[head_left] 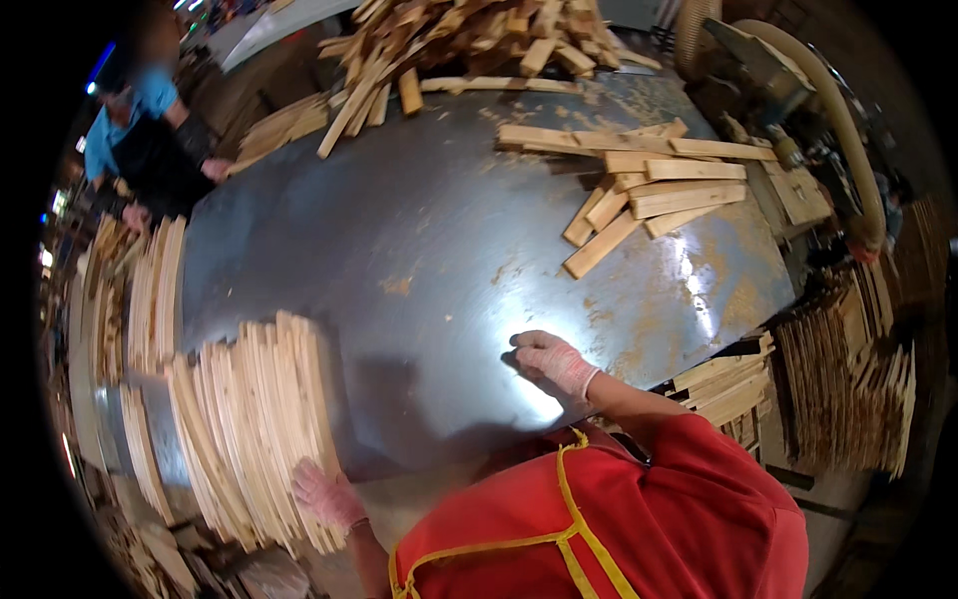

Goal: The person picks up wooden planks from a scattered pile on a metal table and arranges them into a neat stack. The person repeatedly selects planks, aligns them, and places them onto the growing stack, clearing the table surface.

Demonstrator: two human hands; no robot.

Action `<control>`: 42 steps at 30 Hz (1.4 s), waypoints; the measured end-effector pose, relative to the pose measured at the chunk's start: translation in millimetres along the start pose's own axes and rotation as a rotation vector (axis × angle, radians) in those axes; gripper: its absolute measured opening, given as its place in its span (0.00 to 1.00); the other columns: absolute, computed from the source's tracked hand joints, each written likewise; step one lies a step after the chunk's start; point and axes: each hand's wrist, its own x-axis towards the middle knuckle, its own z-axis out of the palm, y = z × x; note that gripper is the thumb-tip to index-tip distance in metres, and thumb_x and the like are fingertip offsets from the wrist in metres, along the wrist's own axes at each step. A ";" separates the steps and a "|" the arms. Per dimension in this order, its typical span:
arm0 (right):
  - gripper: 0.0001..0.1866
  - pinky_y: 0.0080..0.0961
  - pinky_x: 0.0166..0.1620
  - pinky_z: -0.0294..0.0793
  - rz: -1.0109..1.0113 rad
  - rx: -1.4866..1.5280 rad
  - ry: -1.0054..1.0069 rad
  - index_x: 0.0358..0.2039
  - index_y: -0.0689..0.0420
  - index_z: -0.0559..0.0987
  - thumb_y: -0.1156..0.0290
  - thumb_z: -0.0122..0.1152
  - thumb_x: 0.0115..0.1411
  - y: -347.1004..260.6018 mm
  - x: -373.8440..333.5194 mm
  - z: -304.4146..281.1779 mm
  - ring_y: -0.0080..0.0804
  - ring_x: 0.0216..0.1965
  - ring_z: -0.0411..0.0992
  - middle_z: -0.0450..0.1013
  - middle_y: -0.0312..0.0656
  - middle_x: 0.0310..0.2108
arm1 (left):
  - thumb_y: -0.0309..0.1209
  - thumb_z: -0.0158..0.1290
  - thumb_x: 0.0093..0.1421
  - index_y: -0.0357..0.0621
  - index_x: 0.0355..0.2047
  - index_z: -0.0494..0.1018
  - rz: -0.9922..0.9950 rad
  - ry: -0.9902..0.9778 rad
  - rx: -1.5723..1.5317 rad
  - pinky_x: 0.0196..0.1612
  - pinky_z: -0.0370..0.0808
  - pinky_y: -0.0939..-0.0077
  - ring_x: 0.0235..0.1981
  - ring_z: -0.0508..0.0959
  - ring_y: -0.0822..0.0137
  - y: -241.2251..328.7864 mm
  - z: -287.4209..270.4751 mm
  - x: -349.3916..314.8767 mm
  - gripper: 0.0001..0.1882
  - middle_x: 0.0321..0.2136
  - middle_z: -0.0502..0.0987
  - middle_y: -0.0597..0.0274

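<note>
Dim shop, glare on metal table [419, 250], fisheye-bent blurred dark rim

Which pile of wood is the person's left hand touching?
The left hand rests on the stack of thin boards standing on edge at the table's near left side. The other piles lie flat, farther across the table, out of reach of either hand.

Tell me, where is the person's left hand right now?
In the head view, the left hand is at lower left, resting against the near end of a stack of thin boards standing on edge at the left side of the metal table.
</note>
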 end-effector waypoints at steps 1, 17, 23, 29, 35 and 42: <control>0.29 0.25 0.40 0.77 -0.027 0.032 0.043 0.65 0.62 0.75 0.66 0.68 0.65 -18.2 -9.8 -12.9 0.26 0.37 0.73 0.77 0.40 0.39 | 0.46 0.64 0.63 0.53 0.77 0.58 -0.075 -0.154 0.010 0.76 0.57 0.45 0.76 0.58 0.48 18.2 -14.9 5.6 0.46 0.75 0.61 0.52; 0.36 0.46 0.61 0.74 -0.150 -0.516 1.405 0.60 0.60 0.78 0.41 0.61 0.66 -150.0 54.1 -398.8 0.59 0.58 0.77 0.80 0.59 0.55 | 0.44 0.67 0.57 0.42 0.65 0.70 1.262 0.395 -0.791 0.71 0.63 0.46 0.68 0.66 0.41 579.0 -251.6 125.6 0.38 0.65 0.70 0.46; 0.35 0.50 0.58 0.75 -0.068 -0.613 1.401 0.53 0.59 0.80 0.37 0.60 0.65 -188.5 87.8 -410.0 0.63 0.57 0.75 0.80 0.63 0.50 | 0.55 0.65 0.59 0.39 0.70 0.67 1.452 0.214 -0.444 0.74 0.62 0.53 0.73 0.64 0.45 791.2 -327.9 119.0 0.46 0.69 0.69 0.44; 0.37 0.48 0.61 0.77 -0.783 0.399 1.228 0.71 0.59 0.61 0.55 0.65 0.70 -186.0 141.6 -411.7 0.51 0.61 0.71 0.69 0.55 0.64 | 0.58 0.67 0.56 0.32 0.70 0.65 1.497 -0.613 -0.386 0.73 0.65 0.59 0.71 0.69 0.45 864.4 -307.5 91.9 0.53 0.69 0.69 0.38; 0.37 0.47 0.61 0.78 -0.683 0.781 0.652 0.72 0.58 0.59 0.67 0.65 0.68 -202.2 134.3 -346.1 0.48 0.60 0.72 0.69 0.52 0.63 | 0.49 0.72 0.53 0.38 0.58 0.72 1.395 -0.656 -0.875 0.60 0.75 0.55 0.54 0.79 0.43 723.9 -175.5 68.3 0.40 0.50 0.79 0.40; 0.38 0.38 0.63 0.74 -0.553 0.286 0.472 0.71 0.62 0.62 0.73 0.65 0.63 -173.3 106.9 -168.5 0.43 0.59 0.73 0.73 0.52 0.61 | 0.52 0.70 0.53 0.36 0.52 0.75 0.937 -0.793 -0.837 0.59 0.74 0.52 0.53 0.78 0.39 502.6 -157.2 46.9 0.37 0.50 0.78 0.38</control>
